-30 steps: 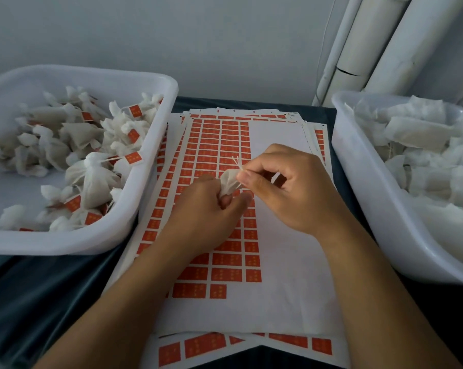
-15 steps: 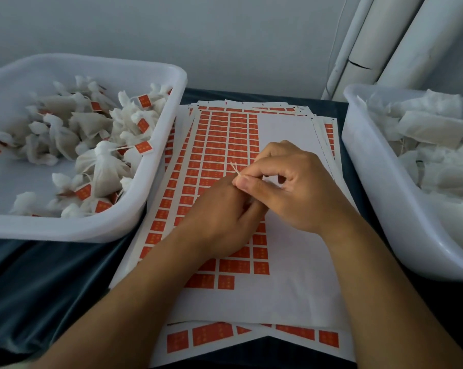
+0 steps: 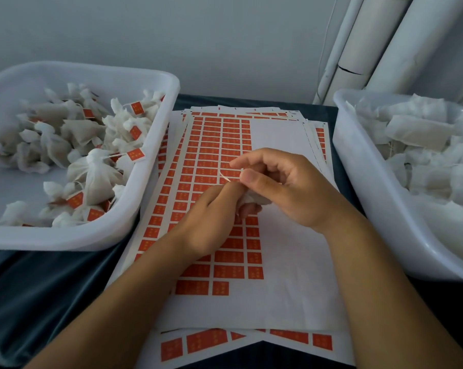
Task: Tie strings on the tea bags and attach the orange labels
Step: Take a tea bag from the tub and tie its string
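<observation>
My left hand [image 3: 211,222] grips a small white tea bag [image 3: 253,199], mostly hidden between both hands, above the sheet of orange labels [image 3: 211,161]. My right hand [image 3: 286,190] pinches the thin pale string [image 3: 224,177] at the bag's top between thumb and forefinger. The string's short end sticks out to the left. Both hands hover over the middle of the label sheets.
A white tub [image 3: 73,238] on the left holds several tied tea bags with orange labels [image 3: 136,155]. A white tub [image 3: 358,166] on the right holds untied white bags. More label sheets [image 3: 206,342] lie underneath on a dark cloth [image 3: 39,302]. White pipes [image 3: 363,49] stand at the back right.
My right hand has opened out a little and shifted right, pulling the string. A bit of the tea bag shows below it now. My left hand stays closed on the bag.
</observation>
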